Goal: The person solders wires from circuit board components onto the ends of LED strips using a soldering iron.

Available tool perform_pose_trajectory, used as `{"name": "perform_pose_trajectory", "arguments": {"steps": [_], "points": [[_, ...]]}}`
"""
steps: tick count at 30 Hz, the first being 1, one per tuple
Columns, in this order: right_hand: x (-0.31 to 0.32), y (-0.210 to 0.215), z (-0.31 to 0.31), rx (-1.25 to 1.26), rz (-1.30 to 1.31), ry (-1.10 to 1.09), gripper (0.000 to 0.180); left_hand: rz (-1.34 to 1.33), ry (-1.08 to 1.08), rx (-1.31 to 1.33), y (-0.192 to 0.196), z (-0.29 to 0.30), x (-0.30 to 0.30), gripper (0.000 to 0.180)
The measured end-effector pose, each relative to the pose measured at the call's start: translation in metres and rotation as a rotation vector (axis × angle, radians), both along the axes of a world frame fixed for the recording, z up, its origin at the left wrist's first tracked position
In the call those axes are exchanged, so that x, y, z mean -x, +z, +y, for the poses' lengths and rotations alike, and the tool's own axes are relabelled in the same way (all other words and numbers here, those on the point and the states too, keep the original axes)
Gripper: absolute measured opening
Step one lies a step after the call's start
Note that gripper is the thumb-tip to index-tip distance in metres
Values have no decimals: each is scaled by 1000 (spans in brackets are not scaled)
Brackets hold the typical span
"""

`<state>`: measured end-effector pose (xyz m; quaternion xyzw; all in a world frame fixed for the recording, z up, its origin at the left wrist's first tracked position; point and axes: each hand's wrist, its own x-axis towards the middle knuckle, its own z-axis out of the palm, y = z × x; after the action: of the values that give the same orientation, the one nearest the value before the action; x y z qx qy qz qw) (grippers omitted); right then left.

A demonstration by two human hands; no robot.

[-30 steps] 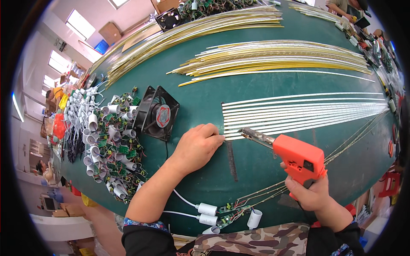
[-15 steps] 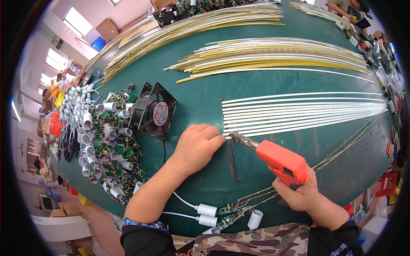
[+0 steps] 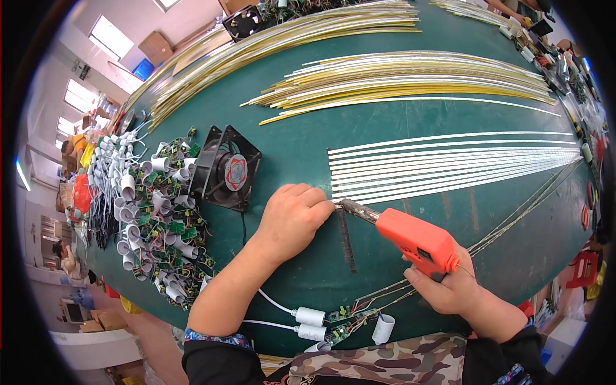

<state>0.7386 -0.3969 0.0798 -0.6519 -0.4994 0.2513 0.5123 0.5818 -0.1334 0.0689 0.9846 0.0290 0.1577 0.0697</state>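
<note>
Nearest, at the near edge of the green worktop (image 3: pixel 289 147), lie two white cylindrical caps on white leads (image 3: pixel 309 323) beside a small circuit board (image 3: pixel 350 316) and a short white tube (image 3: pixel 383 328). Just beyond, on the right, the right hand (image 3: pixel 443 287) is clenched around the grip of an orange soldering gun (image 3: pixel 417 241), whose metal tip (image 3: pixel 350 206) points left and touches the near left end of a row of white LED strips (image 3: pixel 449 167). The left hand (image 3: pixel 292 217) rests curled, knuckles up, on the worktop, fingertips pressing on that same strip end right beside the tip; it grips nothing that can be seen. A dark narrow strip (image 3: pixel 347 240) lies between the hands. Left of the left hand stands a black square cooling fan (image 3: pixel 226 168), and further left a heap of white caps and green boards (image 3: pixel 157 218). Farther off lie bundles of yellow strips (image 3: pixel 410 80).
</note>
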Motion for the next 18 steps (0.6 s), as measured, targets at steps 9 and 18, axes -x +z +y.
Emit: {"name": "perform_pose_trajectory", "arguments": {"steps": [9,18], "points": [[0,3,1,16,-4,9,59,-20,-17,-11,-1,1,-2,17],[-2,5,1,19,-35,15,60,-50,-29,-10,0,1,-3,16]]}}
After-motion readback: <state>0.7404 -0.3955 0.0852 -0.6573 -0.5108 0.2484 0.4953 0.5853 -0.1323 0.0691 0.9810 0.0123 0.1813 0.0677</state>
